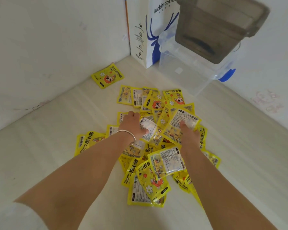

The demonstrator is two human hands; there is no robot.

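A pile of several yellow hand-warmer packets (158, 173) lies spread on a pale floor in a room corner. My left hand (131, 123), with a silver bangle at the wrist, grips one packet (150, 130) near the pile's middle. Just to the right, my right hand (189, 130) holds a second packet (183, 120) turned with its printed back up, thumb pressed on top. The fingers of both hands are partly hidden under the packets.
One single yellow packet (107, 77) lies apart near the left wall. In the corner stand a white and blue paper bag (145, 35) and a clear plastic box (189, 75) with a blue latch, a grey lid (221, 25) above it. Walls close in left and right.
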